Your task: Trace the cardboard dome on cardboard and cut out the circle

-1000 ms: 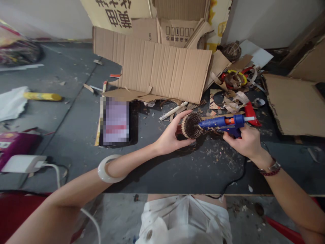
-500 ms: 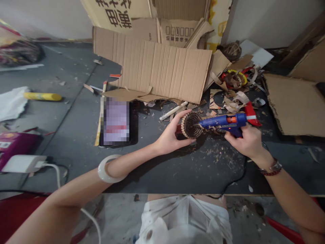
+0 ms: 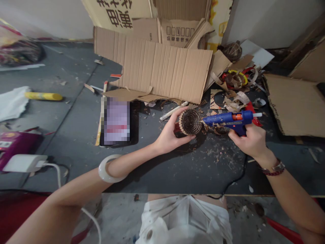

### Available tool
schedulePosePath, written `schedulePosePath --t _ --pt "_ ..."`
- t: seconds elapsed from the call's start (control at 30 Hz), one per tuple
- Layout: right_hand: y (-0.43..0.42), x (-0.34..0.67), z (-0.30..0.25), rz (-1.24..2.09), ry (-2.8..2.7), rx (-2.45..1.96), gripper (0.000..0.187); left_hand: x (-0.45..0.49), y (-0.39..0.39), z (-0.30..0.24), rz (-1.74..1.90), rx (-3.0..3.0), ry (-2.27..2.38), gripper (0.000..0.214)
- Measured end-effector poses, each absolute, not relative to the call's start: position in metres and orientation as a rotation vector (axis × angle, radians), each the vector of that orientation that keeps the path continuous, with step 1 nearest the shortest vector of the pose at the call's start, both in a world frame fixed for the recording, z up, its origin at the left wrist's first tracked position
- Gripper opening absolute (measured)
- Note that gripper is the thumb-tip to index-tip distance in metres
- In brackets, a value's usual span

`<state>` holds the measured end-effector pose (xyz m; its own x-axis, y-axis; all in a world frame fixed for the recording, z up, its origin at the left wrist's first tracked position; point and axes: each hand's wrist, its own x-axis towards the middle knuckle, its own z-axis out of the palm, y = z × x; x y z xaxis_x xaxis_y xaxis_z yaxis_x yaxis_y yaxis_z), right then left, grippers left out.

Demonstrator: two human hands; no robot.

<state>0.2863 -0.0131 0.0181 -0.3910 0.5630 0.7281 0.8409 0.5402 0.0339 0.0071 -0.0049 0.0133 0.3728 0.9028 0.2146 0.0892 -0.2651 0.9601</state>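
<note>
My left hand (image 3: 170,133) is closed around the side of a small round cup of coiled corrugated cardboard (image 3: 191,122), its hollow inside tilted toward me. In my right hand (image 3: 251,141) is a blue hot glue gun (image 3: 220,120), held by its handle, with a white glue stick (image 3: 257,115) poking out of the back. The gun's nozzle points left and sits at the cup's right rim; whether it touches cannot be made out. A curled cardboard strip (image 3: 221,130) lies below the barrel.
A large corrugated cardboard sheet (image 3: 162,67) leans behind the hands. Cardboard scraps (image 3: 235,101) and scissors with yellow-and-red handles (image 3: 238,76) lie at the back right. A phone (image 3: 116,122) rests left, near a purple power strip (image 3: 17,145). The gun's black cord (image 3: 235,181) trails to the table's front edge.
The glue gun has shifted slightly right, its nozzle moving from over the cup's opening to the right rim. The cup has turned or tilted a little and moved slightly up and left.
</note>
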Motion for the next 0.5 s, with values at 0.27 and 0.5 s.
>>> schedulePosePath --t 0.27,0.5 --pt "-0.0134 0.2902 0.0118 -0.483 -2.072 -1.250 0.015 0.0066 -0.0037 0.0114 1.066 1.592 0.923 0.083" --pt "-0.0136 0.2873 0.0165 -0.613 -2.031 -1.208 0.040 0.0064 -0.0031 0.0112 1.068 1.585 0.923 0.084"
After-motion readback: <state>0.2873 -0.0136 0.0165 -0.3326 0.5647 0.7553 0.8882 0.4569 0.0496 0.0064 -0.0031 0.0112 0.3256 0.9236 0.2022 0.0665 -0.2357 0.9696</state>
